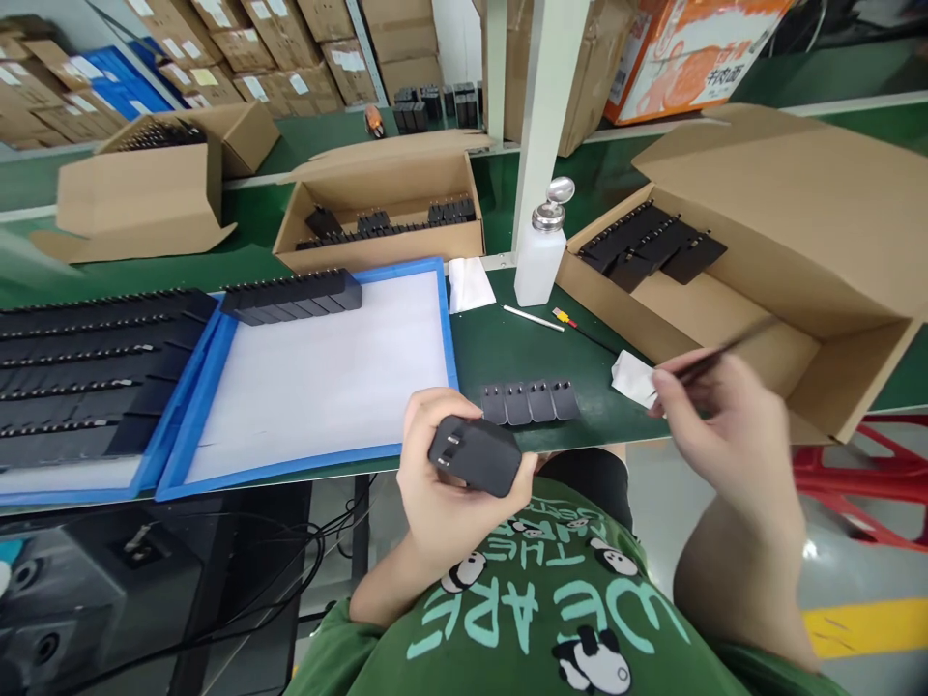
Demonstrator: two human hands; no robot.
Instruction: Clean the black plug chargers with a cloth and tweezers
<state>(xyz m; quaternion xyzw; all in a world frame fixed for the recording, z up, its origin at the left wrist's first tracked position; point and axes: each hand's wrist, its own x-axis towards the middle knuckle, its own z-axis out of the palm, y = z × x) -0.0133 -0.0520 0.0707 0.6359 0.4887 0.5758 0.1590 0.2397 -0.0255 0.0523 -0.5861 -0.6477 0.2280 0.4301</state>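
Note:
My left hand [449,483] is closed around a black power adapter [482,454], whose two metal prongs face left. Farther right, my right hand [732,425] pinches a thin dark flat piece [736,346], blurred and seen nearly edge-on. A folded white wipe [633,379] lies beside the right fingertips; whether they touch it I cannot tell. Between the hands, several small black plates [529,402] lie in a row on the green bench [478,338]. In the open carton [819,333] at right are more flat black pieces [692,256].
A blue-edged tray [326,387] holds a row of adapters [294,295]; another full one stands left. Behind are a carton of black parts [384,253], a white pump bottle [540,266], a white stick [534,318], a cable [572,324] and a white post [540,126].

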